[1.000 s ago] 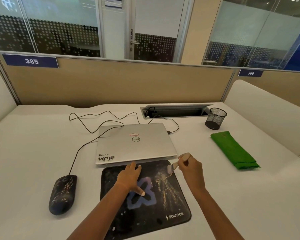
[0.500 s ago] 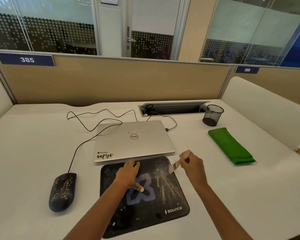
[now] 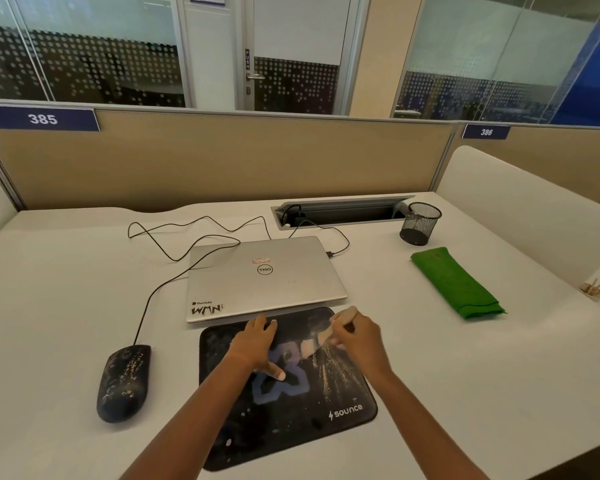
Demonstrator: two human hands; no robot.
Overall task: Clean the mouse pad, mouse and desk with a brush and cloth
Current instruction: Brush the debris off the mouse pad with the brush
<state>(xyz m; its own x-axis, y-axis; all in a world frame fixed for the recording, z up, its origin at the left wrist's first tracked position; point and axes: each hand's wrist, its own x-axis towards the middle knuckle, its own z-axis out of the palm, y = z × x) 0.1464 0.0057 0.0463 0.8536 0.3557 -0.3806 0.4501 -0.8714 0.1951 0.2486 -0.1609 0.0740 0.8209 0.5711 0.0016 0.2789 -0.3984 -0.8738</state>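
My left hand [image 3: 253,342] lies flat on the mouse pad [image 3: 284,389], fingers spread, thumb stretched toward 5 o'clock across the blue logo, forearm coming up from the bottom edge. My right hand [image 3: 359,337] is curled, its grip pinched on the pale handle of a small brush [image 3: 329,334]; the handle tilts up toward 1 o'clock and the bristles touch the pad near its upper middle.

The pad is one black, soft-looking square with rounded corners, speckled with pale crumbs and streaks, thickest at its right half. It lies on the smooth white tabletop [image 3: 66,306], just below one closed silver laptop [image 3: 264,275] with stickers on its lid.

At 9 o'clock from the pad sits one black oval mouse [image 3: 123,382], also flecked with pale bits, its thin cable looping up toward the cable slot [image 3: 340,213] at 12 o'clock. At 2 o'clock from the pad, well apart, lies one green cloth [image 3: 456,284], folded into a long fuzzy rectangle. Just beyond it stands one black wire-mesh cup [image 3: 420,223], round and upright.
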